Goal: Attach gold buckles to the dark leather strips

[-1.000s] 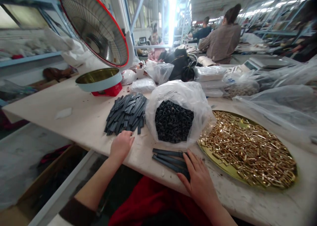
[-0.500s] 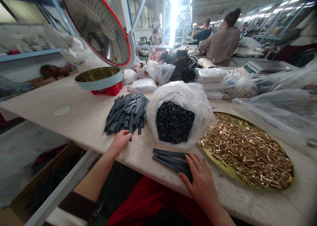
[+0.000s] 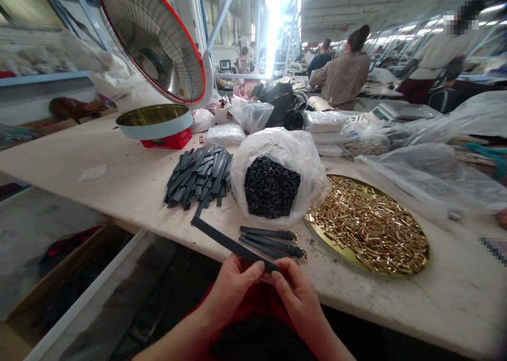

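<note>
A long black strap runs from the table edge down to my two hands. Thumb and fingers of my left hand pinch it near its lower end. My right hand grips the end itself, close beside the left. Just beyond lie several black straps with gold buckles. A pile of loose black straps is at the left, next to a clear bag of small black loops. Small gold metal pieces cover a round gold tray on the right.
A fan with a red rim leans over a round tin on a red box. Plastic bags lie at the right. A person sits beyond the table; another person is at the far right.
My left hand has brought a strap from the pile toward me. My right hand has left the buckled straps and now holds the strap's end. The view has shifted slightly.
</note>
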Tool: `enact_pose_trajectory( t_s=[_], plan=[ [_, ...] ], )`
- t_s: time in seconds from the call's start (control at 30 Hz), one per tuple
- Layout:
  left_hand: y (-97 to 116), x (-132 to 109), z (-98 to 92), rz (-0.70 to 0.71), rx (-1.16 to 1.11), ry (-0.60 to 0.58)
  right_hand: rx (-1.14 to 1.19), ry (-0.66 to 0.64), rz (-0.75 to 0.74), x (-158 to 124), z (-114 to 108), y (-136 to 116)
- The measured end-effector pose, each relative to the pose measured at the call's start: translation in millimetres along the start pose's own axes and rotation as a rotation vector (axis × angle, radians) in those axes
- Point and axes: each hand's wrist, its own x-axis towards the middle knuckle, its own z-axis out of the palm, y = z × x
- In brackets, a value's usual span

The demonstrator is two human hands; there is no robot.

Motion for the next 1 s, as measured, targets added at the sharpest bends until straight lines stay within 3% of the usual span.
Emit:
enact_pose_trajectory(
  t_s=[0.1,0.2,0.3,0.37,0.47,0.53,0.63,0.8,1.0],
  plan=[
    [-5.5,-6.9,4.6,-0.028,0.016,-0.121,0.29,0.014,0.198,-3.0,-8.7,-6.8],
    [-1.5,-7.9,-3.8,-0.284,-0.076,-0.307,0.439,-0.056,0.312,-1.2,-27.0,-7.5],
    [3.1,-3.6,-10.1,-0.523,-0.106,-0.493,0.31,-0.088,0.311,6.4,-35.7,-7.5],
    [2.3,1.7,-10.0,-0.54,0.017,-0.556,0.095,-0.063,0.237,14.8,-34.4,-7.9],
    [-3.6,11.4,-9.2,-0.468,0.157,-0.398,-0.14,-0.041,0.12,33.0,-32.0,-7.1],
    [-7.3,17.5,-11.1,-0.435,0.14,-0.263,-0.207,-0.022,0.076,49.2,-34.5,-5.1],
    [-8.3,24.7,-15.4,-0.425,0.042,-0.155,-0.378,0.077,-0.009,80.1,-41.6,-1.0],
    [-1.7,34.6,-17.8,-0.433,-0.047,-0.073,-0.674,0.137,-0.154,137.1,-39.1,6.7],
    [-1.3,45.0,-23.0,-0.413,-0.124,-0.051,-0.954,0.086,-0.091,172.1,-24.0,15.3]
  ],
)
